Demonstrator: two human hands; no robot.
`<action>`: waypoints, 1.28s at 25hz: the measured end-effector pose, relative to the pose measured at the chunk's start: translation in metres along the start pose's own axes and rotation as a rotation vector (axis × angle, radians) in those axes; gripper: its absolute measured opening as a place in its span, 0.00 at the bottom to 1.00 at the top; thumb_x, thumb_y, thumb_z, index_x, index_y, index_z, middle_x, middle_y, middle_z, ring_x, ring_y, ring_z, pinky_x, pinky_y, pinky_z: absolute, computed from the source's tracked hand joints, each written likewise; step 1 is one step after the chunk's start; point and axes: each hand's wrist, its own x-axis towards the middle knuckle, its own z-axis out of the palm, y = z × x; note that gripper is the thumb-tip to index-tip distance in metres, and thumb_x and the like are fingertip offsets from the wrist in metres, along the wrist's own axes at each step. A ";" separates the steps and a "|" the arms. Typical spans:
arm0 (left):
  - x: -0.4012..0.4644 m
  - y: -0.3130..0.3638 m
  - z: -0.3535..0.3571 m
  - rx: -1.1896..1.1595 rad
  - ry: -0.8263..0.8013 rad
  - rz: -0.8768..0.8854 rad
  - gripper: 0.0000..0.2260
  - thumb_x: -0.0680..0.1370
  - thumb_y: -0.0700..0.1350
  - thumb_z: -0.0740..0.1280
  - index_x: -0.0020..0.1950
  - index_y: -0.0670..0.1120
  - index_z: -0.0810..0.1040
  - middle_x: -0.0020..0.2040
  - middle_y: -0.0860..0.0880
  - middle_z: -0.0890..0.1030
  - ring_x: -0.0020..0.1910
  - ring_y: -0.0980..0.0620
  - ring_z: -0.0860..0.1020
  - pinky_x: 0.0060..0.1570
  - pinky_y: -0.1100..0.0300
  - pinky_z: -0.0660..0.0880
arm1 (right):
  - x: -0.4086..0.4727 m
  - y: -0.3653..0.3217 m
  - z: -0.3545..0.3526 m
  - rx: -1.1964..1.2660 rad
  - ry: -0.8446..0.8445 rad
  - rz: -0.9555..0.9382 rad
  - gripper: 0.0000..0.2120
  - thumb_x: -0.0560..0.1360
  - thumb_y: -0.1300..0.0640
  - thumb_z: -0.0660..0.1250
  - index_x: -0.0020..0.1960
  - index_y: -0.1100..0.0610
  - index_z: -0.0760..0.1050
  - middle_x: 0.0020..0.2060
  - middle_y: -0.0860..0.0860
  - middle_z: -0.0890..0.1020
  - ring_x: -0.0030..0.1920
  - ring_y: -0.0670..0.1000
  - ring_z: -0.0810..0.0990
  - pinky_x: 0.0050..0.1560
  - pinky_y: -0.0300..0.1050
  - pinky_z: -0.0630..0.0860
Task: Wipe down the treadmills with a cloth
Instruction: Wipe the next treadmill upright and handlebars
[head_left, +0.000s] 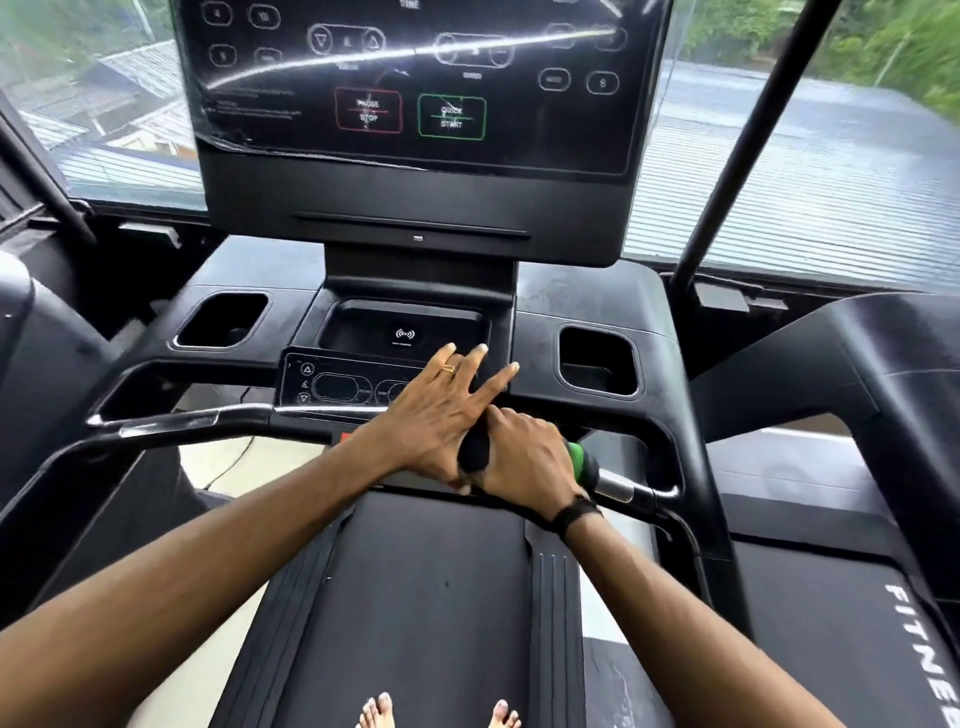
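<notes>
Black cloth (475, 449) sits bunched between both hands at the front bar. Right hand (524, 460) curls round it, and left hand (441, 415) lies across with fingers spread flat. Its long way points to twelve o'clock, toward the small control panel (353, 387) of the treadmill (415, 597).

— What could be read on the glossy black treadmill console screen (415, 83)?
— "PAUSE STOP" in a red box (368, 110), "QUICK START" in a green box (452, 117).
— Elsewhere?
— White "FITNE", cut off, ran along the neighbouring black treadmill deck (919, 644).
</notes>
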 end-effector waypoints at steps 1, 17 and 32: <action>-0.001 -0.001 0.001 -0.026 0.022 0.006 0.64 0.62 0.73 0.71 0.79 0.46 0.33 0.78 0.32 0.47 0.79 0.38 0.54 0.78 0.44 0.41 | -0.012 0.001 0.008 -0.054 0.080 -0.009 0.28 0.66 0.39 0.71 0.58 0.56 0.74 0.48 0.52 0.81 0.48 0.57 0.81 0.46 0.50 0.72; -0.093 -0.123 0.042 -0.735 0.470 -0.019 0.41 0.76 0.69 0.53 0.80 0.45 0.52 0.80 0.42 0.55 0.77 0.62 0.44 0.78 0.55 0.35 | -0.028 -0.080 -0.037 1.405 1.026 0.827 0.20 0.83 0.47 0.59 0.68 0.59 0.63 0.56 0.50 0.75 0.49 0.42 0.77 0.38 0.27 0.76; -0.120 -0.187 0.123 -0.830 0.509 -0.287 0.33 0.81 0.64 0.47 0.77 0.42 0.59 0.76 0.47 0.65 0.77 0.55 0.61 0.79 0.48 0.41 | 0.064 -0.137 0.036 -0.013 0.391 0.400 0.45 0.77 0.29 0.47 0.81 0.58 0.45 0.80 0.59 0.43 0.80 0.54 0.38 0.79 0.55 0.40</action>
